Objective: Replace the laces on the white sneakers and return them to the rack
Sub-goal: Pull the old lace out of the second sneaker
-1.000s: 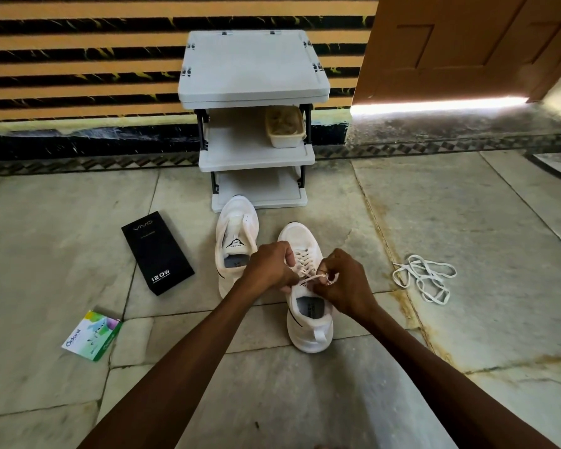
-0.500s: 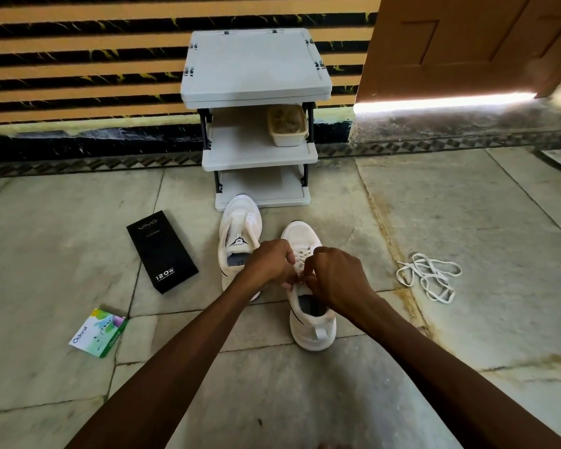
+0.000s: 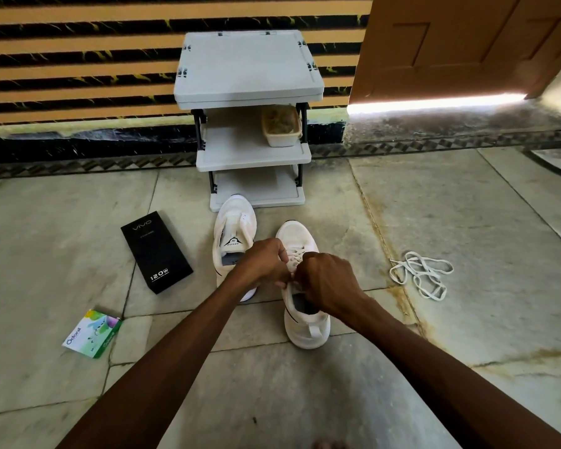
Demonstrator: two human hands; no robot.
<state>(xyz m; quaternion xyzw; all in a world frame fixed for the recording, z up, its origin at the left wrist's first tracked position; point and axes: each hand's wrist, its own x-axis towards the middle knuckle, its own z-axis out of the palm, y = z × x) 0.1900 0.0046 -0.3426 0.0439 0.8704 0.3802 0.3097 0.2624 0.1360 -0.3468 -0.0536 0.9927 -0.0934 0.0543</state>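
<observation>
Two white sneakers stand on the stone floor before a grey three-shelf rack [image 3: 250, 72]. The left sneaker [image 3: 234, 228] has an open tongue and no lace showing. The right sneaker [image 3: 305, 322] is laced across its front. My left hand [image 3: 264, 262] and my right hand [image 3: 329, 281] meet over its tongue, fingers curled, pinching the white lace [image 3: 294, 257] ends between them. The knot area is hidden by my fingers. A loose white lace [image 3: 421, 273] lies in a tangle on the floor to the right.
A black phone box [image 3: 156, 251] lies left of the sneakers, and a small green-and-white packet [image 3: 91, 333] nearer me on the left. A beige tub [image 3: 280, 128] sits on the rack's middle shelf. A brown door [image 3: 460, 43] stands at back right.
My right hand has moved left from beside the shoe until it meets my left hand over the tongue; the lace end seen stretched between them before is now hidden under my fingers.
</observation>
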